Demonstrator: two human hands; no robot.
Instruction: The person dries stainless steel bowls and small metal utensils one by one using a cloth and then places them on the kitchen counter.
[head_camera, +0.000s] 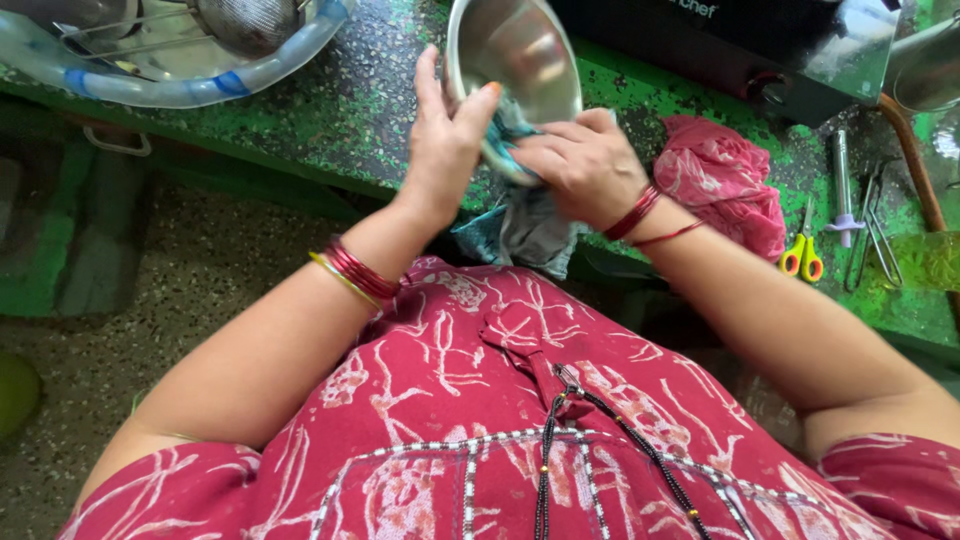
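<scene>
— Steel bowl (515, 50)?
— Tilted on edge above the green tabletop (340, 110), hollow facing down toward the camera, rim held upright.
— Left hand (445, 140)?
— Raised at the wrist, fingers closed on the rim, thumb inside.
— Right hand (585, 165)?
— Knuckles up, clenched on a blue-grey cloth (520, 215), pressed against the lower rim.
— Nearby?
— Pink cloth (722, 182), yellow-handled scissors (803, 252) to the right.
</scene>
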